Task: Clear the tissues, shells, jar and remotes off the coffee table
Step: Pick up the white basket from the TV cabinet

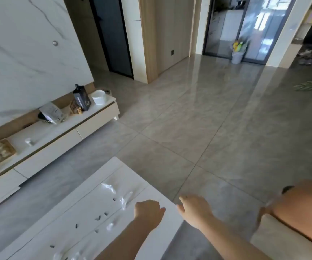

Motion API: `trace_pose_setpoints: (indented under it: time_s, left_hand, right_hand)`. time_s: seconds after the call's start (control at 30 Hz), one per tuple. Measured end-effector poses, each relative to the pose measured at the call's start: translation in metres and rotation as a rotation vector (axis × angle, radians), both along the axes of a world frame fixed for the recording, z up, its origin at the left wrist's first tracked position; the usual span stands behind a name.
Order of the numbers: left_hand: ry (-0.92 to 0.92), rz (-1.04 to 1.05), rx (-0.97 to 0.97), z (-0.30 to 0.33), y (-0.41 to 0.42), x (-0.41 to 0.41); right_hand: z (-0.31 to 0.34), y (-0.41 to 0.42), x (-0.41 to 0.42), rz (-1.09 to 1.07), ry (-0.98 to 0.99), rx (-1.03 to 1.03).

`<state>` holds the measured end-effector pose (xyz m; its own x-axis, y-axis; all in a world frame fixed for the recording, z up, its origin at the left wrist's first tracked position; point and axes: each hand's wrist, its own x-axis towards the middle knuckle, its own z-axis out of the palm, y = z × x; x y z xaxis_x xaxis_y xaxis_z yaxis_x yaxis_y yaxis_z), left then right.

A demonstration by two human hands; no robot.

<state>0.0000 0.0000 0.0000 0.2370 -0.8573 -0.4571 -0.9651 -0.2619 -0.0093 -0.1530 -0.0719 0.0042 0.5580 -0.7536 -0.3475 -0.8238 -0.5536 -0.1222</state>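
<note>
The white coffee table (87, 196) fills the lower left. Several dark shells (97, 218) lie scattered along its middle. Crumpled, shiny white tissue or wrapper pieces (123, 200) sit near the far end, with more at the near edge (70, 257). My left hand (148, 211) hovers over the table's right side with its fingers curled into a fist; I see nothing in it. My right hand (194, 209) is just past the table's right corner, above the floor, fingers apart and holding nothing. No jar or remotes are in view.
A long white TV cabinet (61, 147) with boxes and a white bowl runs along the left wall. A bare knee (301, 212) and a pale sofa cushion (282, 243) are at the right. A small white bin (237, 57) stands by the far glass door. Grey tiled floor lies between.
</note>
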Motion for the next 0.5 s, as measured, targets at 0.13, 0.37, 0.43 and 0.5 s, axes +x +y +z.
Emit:
trace_pose_setpoints:
  time_s: [0.13, 0.37, 0.43, 0.5]
  left_hand:
    - [0.006, 0.075, 0.047, -0.005, -0.042, -0.023]
    - [-0.023, 0.104, 0.08, -0.006, -0.104, -0.064]
    - [-0.023, 0.097, 0.093, -0.005, -0.119, -0.072]
    - [-0.015, 0.105, 0.095, -0.005, -0.138, -0.076]
  right_hand:
    - [-0.014, -0.044, -0.02, -0.024, -0.027, 0.032]
    - [-0.022, -0.111, -0.05, 0.004, -0.048, 0.057]
    - [-0.022, -0.124, -0.061, -0.002, -0.045, 0.05]
    - [-0.022, -0.138, -0.07, -0.016, -0.032, 0.049]
